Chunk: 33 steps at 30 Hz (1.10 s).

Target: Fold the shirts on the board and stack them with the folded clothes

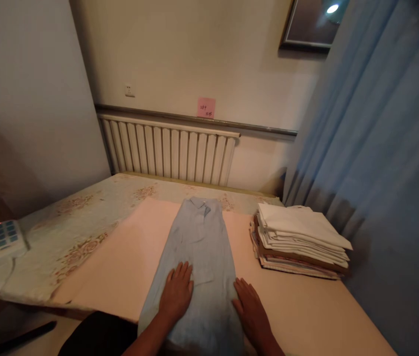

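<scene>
A light blue collared shirt [202,247] lies lengthwise in front of me, its sides folded in and its collar at the far end. My left hand [177,291] rests flat on the left part of the shirt, fingers stretched forward. On the shirt's right edge lies my right hand [251,307], palm down with its fingers extended, partly over the pink cloth [120,257] beneath. Neither hand grips anything. The shirt's near end runs to the bottom of the view, partly in shadow.
To the right stands a stack of folded cloth [302,232], white on top. A white power strip [4,240] with a cable sits at the left of the flowered tablecloth [83,202]. A radiator [172,148] lines the wall behind, and a blue curtain [387,163] hangs right.
</scene>
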Each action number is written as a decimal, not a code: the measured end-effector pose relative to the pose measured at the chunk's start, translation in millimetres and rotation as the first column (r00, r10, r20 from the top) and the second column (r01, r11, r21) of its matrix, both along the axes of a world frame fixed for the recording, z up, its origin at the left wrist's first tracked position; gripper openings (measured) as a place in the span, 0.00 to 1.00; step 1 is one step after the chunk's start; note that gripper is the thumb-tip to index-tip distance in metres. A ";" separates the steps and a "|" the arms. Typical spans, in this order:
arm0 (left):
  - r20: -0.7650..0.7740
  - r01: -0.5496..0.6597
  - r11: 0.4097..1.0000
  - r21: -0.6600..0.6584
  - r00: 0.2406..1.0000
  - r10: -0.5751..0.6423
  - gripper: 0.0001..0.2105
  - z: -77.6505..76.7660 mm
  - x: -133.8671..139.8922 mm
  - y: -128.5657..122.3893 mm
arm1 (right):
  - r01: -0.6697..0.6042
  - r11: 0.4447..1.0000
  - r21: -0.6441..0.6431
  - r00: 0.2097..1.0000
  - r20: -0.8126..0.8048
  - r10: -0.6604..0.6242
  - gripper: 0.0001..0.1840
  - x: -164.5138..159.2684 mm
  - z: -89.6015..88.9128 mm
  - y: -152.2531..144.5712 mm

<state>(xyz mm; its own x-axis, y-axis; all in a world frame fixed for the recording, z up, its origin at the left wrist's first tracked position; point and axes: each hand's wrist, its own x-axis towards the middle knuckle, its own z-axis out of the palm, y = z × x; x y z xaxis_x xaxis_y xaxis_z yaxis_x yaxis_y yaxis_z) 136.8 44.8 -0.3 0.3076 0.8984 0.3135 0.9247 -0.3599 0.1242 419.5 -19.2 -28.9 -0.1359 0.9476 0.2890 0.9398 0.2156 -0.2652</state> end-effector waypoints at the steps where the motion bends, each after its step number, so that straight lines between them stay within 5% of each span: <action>1: 0.002 0.015 1.000 -0.002 1.000 -0.015 0.23 -1.8 -2.6 -1.6 | -0.005 1.000 0.000 1.000 0.004 0.005 0.26 3.5 -2.0 -7.1; 11: 0.207 0.078 0.997 -0.012 0.976 -0.074 0.20 -20.8 -56.3 -27.3 | -0.066 0.997 0.037 0.996 0.064 0.064 0.27 30.0 -17.0 -74.5; 16: 0.424 -0.152 0.988 -0.028 0.893 0.149 0.20 -23.9 -97.5 -45.2 | -0.106 0.981 0.163 0.991 0.101 0.090 0.34 23.0 -17.0 -85.8; 22: 0.458 -0.313 0.916 -0.250 0.796 0.396 0.20 -5.4 -117.4 -63.7 | -0.119 0.973 0.199 0.976 0.201 0.078 0.45 8.8 -10.5 -86.0; 26: 0.435 -0.323 0.793 -0.517 0.698 0.568 0.20 2.4 -110.4 -73.6 | -0.084 0.972 0.219 0.979 0.202 0.038 0.47 1.9 -9.0 -85.3; 33: 0.537 -0.346 0.713 -0.610 0.480 0.693 0.20 -10.9 -107.7 -76.4 | -0.107 0.951 0.290 0.984 0.167 0.060 0.38 -3.2 -6.4 -74.0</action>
<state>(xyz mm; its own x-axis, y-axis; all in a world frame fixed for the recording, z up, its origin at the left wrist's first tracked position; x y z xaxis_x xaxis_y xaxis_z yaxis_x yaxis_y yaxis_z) 29.2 -31.6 -11.2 -0.4159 0.8870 -0.2005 0.4687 0.3980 0.7886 416.2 -93.2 -35.3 -0.2762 0.8052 0.5247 0.9392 0.3420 -0.0303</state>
